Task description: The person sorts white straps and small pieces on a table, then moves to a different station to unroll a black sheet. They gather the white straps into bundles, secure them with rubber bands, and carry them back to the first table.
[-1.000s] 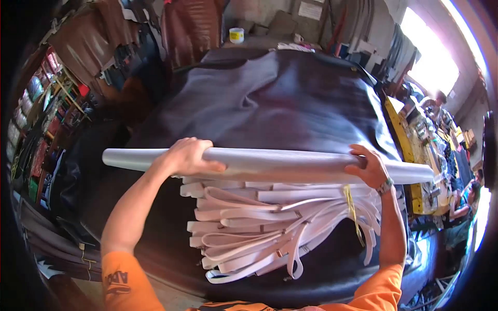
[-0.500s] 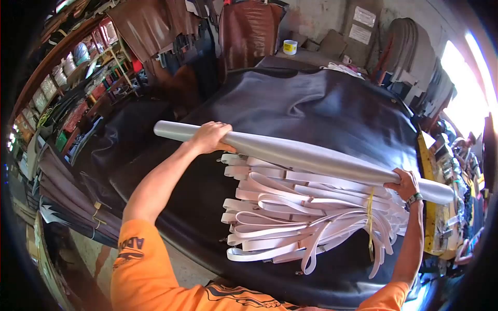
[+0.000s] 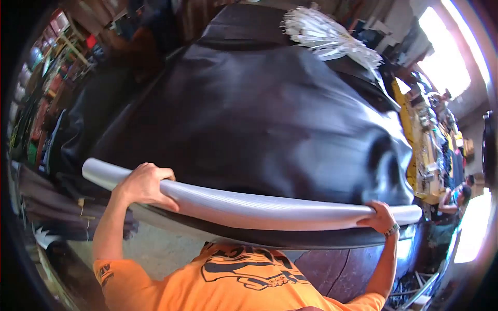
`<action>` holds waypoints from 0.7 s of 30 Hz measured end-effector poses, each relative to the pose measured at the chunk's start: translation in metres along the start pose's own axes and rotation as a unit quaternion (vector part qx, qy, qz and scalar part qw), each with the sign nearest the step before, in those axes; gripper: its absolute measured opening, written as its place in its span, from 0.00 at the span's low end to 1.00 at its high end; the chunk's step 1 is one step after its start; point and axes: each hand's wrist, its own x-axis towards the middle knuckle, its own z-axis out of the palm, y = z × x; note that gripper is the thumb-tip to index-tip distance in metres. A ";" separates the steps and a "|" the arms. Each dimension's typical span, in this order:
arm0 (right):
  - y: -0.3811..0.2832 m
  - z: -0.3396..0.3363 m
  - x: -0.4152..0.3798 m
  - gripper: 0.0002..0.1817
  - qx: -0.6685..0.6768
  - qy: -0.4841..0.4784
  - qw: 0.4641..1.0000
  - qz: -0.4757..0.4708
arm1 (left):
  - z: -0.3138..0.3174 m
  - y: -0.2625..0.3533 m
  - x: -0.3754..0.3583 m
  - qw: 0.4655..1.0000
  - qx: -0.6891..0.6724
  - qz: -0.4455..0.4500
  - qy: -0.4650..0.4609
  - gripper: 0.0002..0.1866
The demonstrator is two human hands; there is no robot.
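Head view: both hands are gripping the grey tube (image 3: 259,207), which is now sitting low in the frame at the near edge of the table, pulled back from where it was half a second ago over the middle of the black leather sheet (image 3: 259,114). The left hand (image 3: 142,184) is wrapping the tube near its 9 o'clock end, fingers curled together over the top. The right hand (image 3: 381,217) is clamping it near the 3 o'clock end, fingers closed around it, watch showing at the wrist.

The stack of white strips that was hanging under the tube earlier is no longer there; a bundle of white strips (image 3: 327,33) is lying at 12 o'clock on the far side of the sheet. The camera is tilting further down, so the orange shirt (image 3: 244,280) is filling the 6 o'clock edge.

The tube's underside is hiding the table edge. Shelves at 9 o'clock and the bench at 3 o'clock are blurring out, contents unreadable.
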 end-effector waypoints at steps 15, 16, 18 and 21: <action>-0.051 -0.005 0.041 0.39 0.036 0.206 0.953 -0.220 | 0.004 0.014 0.054 0.998 0.045 -0.019 0.032 0.41; -0.062 -0.005 0.036 0.42 0.024 0.254 0.942 -0.218 | -0.005 0.010 0.059 0.998 0.043 -0.028 0.023 0.42; -0.068 0.009 0.035 0.44 -0.060 0.257 0.937 -0.228 | -0.015 0.001 0.070 0.998 0.034 -0.044 -0.003 0.42; -0.043 0.021 0.070 0.36 0.006 0.211 0.948 -0.238 | -0.003 0.031 0.054 0.939 0.180 0.135 0.259 0.50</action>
